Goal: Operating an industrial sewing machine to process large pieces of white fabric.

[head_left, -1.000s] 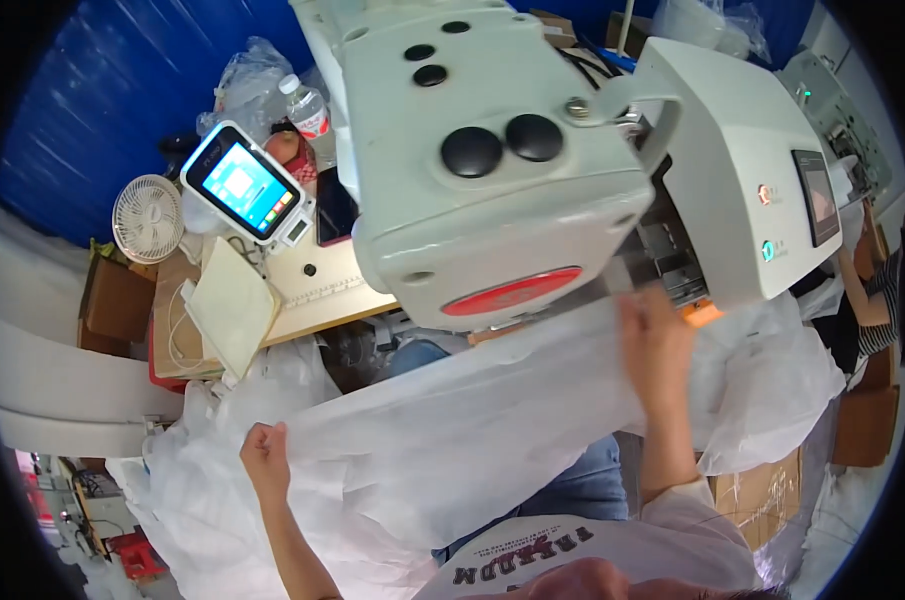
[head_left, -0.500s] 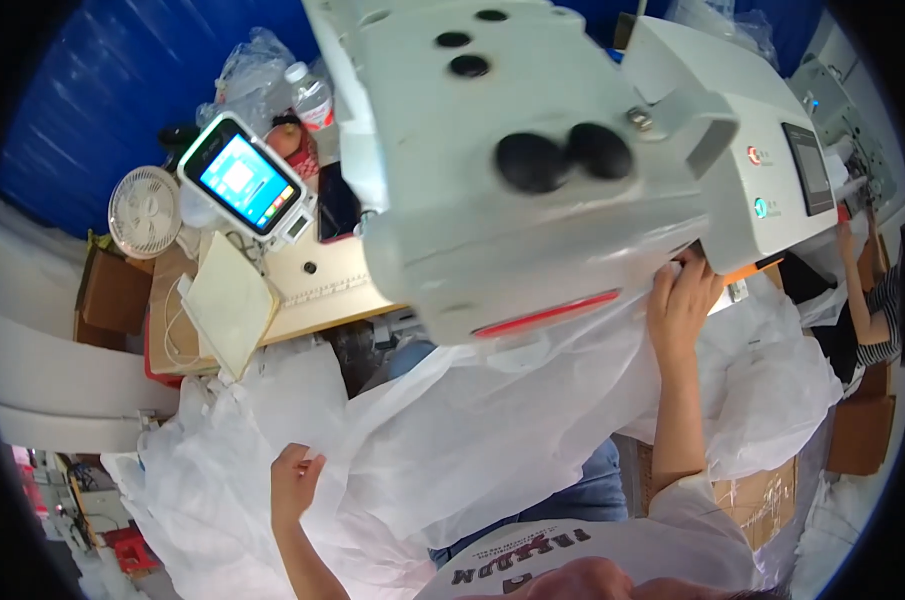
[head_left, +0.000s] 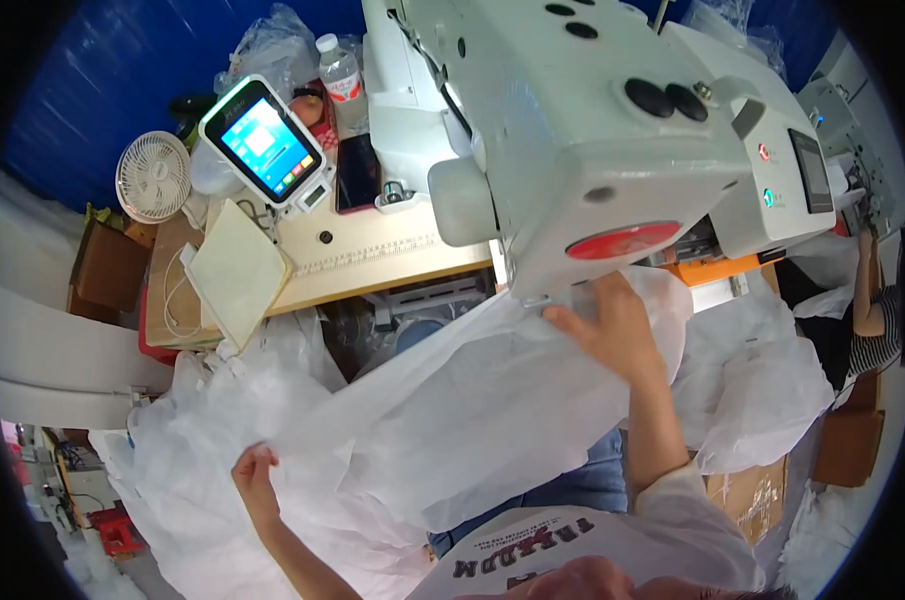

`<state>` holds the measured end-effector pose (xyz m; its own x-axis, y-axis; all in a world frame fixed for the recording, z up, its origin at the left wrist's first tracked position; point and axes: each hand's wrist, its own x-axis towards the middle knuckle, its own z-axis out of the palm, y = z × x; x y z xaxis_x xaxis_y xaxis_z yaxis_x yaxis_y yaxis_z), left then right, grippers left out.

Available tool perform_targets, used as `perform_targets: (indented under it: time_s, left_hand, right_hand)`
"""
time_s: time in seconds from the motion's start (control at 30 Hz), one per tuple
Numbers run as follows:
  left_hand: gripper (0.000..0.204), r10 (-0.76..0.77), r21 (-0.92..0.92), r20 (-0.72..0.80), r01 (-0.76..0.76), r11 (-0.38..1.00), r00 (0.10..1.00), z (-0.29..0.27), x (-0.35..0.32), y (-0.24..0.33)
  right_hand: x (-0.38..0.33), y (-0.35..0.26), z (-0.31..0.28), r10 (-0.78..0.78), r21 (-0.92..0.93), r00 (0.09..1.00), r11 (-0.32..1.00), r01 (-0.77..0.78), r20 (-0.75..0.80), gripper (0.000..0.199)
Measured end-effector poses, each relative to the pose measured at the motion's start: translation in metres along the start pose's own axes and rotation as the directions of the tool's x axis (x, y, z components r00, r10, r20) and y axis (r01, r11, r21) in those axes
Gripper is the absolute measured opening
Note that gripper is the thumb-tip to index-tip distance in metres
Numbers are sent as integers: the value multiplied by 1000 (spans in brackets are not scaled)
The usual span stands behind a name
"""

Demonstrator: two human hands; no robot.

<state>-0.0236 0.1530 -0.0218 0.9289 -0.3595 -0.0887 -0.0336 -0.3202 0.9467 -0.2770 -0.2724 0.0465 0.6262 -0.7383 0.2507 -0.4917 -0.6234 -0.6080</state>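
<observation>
Stretching a sheet of thin white fabric (head_left: pixel 472 410) between both hands, w/ the sheet running from lower left up to the sewing machine (head_left: pixel 582 130) at top centre. My left hand (head_left: pixel 255 478) sits low, fingers clenched on the fabric's near edge. My right hand (head_left: pixel 612 335) is up under the machine's head, just below its red oval panel (head_left: pixel 622 241), fingers pressed on the fabric's far edge and gripping it there. Fabric hangs slack in between, covering my lap; more of it is bunched at lower left and to the right of my right arm.

Tabletop (head_left: pixel 372 265) is behind the fabric, pale wood. On it: a small screen (head_left: pixel 264 143) tilted on a stand, lit blue, a pale flat pad (head_left: pixel 237 272) near its left end, a dark phone (head_left: pixel 356 172) beside the machine. Water bottle (head_left: pixel 339 72) stands behind the phone. White fan (head_left: pixel 153 176) is left of the screen, off the tabletop edge.

Cardboard box (head_left: pixel 750 497) low right, next to my right sleeve. Another person's arm (head_left: pixel 865 300) shows at far right, apart from my hands.
</observation>
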Motion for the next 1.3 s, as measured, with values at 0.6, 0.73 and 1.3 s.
perform_targets:
  time_s: [0.6,0.73,1.3]
  left_hand:
    - [5,-245,58,91,241,969,965,64,77,22]
    - [5,-58,-175,195,93,980,979,61,73,29]
    - [14,188,26,98,-191,981,977,144,71,65]
  right_hand:
    - [-55,68,-29,253,817,866,297,-494,431,9]
    - [-20,42,-18,-31,-73,911,997,0,-412,13]
    - [14,136,-38,37,-653,984,743,-145,-177,26]
